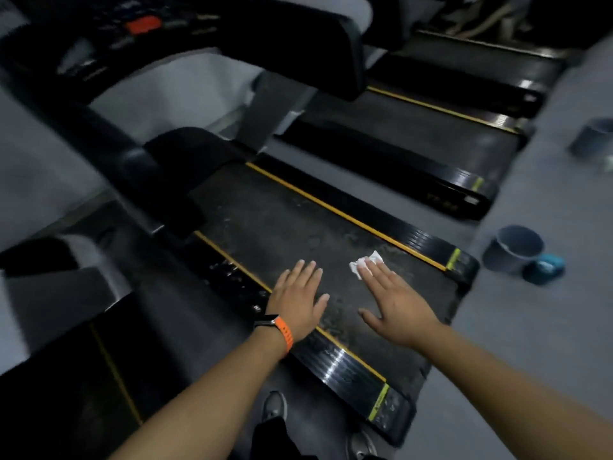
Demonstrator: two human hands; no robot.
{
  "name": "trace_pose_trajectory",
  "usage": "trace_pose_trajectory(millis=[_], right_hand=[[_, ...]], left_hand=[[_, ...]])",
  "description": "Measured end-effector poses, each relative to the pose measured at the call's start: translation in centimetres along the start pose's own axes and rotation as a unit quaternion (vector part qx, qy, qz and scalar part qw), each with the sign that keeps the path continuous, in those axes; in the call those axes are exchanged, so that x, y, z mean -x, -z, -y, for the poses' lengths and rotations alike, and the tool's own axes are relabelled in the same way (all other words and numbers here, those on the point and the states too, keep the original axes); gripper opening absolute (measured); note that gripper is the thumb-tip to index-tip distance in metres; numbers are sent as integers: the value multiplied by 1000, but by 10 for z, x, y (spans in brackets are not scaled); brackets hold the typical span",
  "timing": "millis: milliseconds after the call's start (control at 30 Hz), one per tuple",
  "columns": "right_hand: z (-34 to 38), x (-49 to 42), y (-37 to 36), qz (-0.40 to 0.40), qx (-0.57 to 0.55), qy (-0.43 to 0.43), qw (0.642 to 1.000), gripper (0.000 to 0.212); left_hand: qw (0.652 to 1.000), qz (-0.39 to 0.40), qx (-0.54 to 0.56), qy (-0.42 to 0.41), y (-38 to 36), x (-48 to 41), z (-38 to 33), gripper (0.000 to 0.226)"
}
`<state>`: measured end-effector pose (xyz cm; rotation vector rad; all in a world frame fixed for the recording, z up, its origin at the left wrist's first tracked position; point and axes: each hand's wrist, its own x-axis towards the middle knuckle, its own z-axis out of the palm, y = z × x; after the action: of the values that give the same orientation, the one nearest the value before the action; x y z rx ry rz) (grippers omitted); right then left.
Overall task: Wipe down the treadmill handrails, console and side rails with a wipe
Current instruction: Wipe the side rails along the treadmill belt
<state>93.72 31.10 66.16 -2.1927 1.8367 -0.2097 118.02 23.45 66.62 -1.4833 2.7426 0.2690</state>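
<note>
head view, single entry. item: left hand (298, 293), at 6 o'clock of the frame, fingers (310, 272) straight and spread, holding nothing, palm down over the treadmill belt (282, 220); an orange-strapped watch (282, 330) on its wrist. item: right hand (394, 303), at 5 o'clock, fingers (374, 273) likewise straight and gripping nothing, the tips lying on the wipe (366, 262). item: wipe, white, crumpled, at 4 o'clock, showing at 12 o'clock of the right fingertips; whether it is pinned flat to the belt or merely carried under the tips cannot be told. item: near side rail (335, 360), black and ribbed, yellow-edged, running from 9 o'clock to 6 o'clock under the left wrist. item: far side rail (381, 227), same make, at 3 o'clock of the belt. item: handrail (109, 141) at 10 o'clock and console (172, 31) at 11 o'clock, both blurred, well apart from the wipe. item: two grey buckets (512, 249) (593, 137) on the floor at 3 o'clock and 2 o'clock, a blue object (547, 265) just beside the nearer one. item: neighbouring treadmill (414, 144) at 1 o'clock. handling note, as judgement: the wipe sits on the belt, not on a named surface; to do the step well, gather it fully under the palm, shift it onto a side rail, and draw long overlapping strokes along the ribs with even pressure, the free hand steadying on the other rail.
</note>
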Motion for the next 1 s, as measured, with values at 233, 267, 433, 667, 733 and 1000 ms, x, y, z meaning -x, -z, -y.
trace_pose_trajectory(millis=[233,267,433,667,733,1000], right_hand=[[18,20,-32,-48,-39,-159,985,91],[21,24,-42,-48,-44,-173,983,91],[24,44,-118,-52,-84,-231,968,92],[-10,73,-328,-51,-108,-276,954,88],[-24,76,-400,-42,-110,-284,952,89],[-65,59,-622,2,-92,-347,933,94]], left_hand=[[987,40,11,-156,-27,-42,14,65],[984,50,9,-170,-35,-43,17,65],[976,83,0,-201,-110,-38,26,65],[962,138,-20,-236,-319,-38,42,76],[959,156,-22,-234,-387,-39,53,75],[953,161,-54,-251,-598,-49,106,68]])
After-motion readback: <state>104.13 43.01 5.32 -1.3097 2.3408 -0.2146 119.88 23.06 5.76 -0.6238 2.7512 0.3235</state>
